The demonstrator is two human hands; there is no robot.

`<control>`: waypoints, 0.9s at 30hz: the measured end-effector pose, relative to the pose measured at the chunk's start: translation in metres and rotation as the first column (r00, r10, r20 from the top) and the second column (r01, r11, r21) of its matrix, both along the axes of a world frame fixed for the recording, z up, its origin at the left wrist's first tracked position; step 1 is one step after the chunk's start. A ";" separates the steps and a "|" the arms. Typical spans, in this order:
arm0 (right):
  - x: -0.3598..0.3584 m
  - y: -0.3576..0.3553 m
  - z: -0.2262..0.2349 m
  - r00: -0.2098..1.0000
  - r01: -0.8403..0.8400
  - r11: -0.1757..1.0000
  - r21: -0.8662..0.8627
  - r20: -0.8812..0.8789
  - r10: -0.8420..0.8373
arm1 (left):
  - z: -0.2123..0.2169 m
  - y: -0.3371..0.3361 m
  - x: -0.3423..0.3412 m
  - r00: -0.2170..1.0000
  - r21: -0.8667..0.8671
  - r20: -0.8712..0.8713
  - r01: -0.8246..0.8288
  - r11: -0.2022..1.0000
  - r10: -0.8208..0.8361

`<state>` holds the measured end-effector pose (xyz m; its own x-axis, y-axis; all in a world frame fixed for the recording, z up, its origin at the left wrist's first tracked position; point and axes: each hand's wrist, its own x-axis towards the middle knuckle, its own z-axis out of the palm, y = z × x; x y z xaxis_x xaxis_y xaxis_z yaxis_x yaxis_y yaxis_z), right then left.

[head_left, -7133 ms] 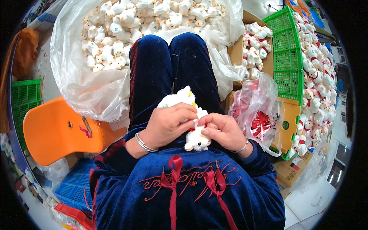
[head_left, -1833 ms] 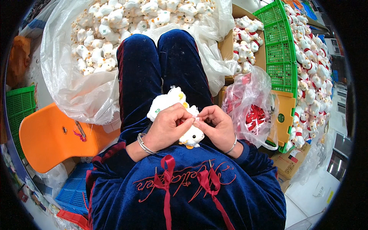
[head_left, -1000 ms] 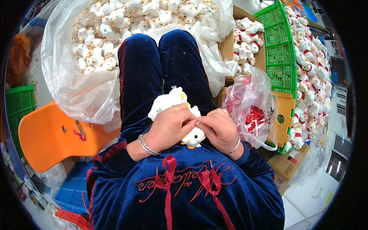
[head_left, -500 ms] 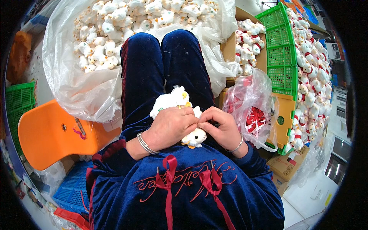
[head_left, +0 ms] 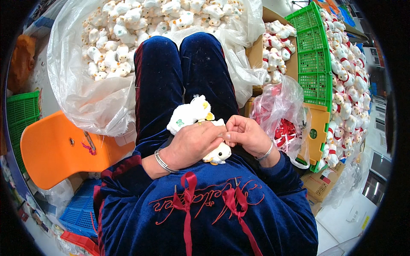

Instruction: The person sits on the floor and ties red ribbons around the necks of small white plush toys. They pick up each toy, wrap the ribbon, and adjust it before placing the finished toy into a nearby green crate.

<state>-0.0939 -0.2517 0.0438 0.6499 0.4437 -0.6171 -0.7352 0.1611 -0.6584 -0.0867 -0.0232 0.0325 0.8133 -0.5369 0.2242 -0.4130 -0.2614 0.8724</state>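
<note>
A small white plush animal [head_left: 189,115] with yellow feet and a green mark lies across my lap, its head with a black eye [head_left: 219,154] toward my belly. My left hand [head_left: 194,141] is closed round its neck and covers the middle of the toy. Close against it, my right hand [head_left: 245,135] has thumb and forefinger pinched together at the left fingertips. Whatever sits in that pinch is too small or hidden to tell. Both wrists wear silver bangles.
Beyond my knees spreads a clear plastic bag [head_left: 70,91] of similar plush toys [head_left: 124,32]. To the right are a bag of red ribbons [head_left: 285,131], a cardboard box [head_left: 291,64] of toys with red neckbands, and a green crate [head_left: 314,55]. An orange chair [head_left: 55,149] stands left.
My right hand has shifted slightly and turned, still pinching beside the left. The left hand has moved a little down and right, uncovering the toy's green mark.
</note>
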 end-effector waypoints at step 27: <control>-0.010 0.000 0.017 0.976 -0.104 0.964 -0.245 0.160 0.145 | 0.001 0.002 0.010 0.914 -0.088 -0.382 0.112 0.990 -0.138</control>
<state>-0.1035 -0.2513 0.0612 0.7055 0.3851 -0.5949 -0.6098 -0.0980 -0.7865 -0.0767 -0.0211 0.0333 0.7705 -0.6349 -0.0567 -0.0665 -0.1686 0.9834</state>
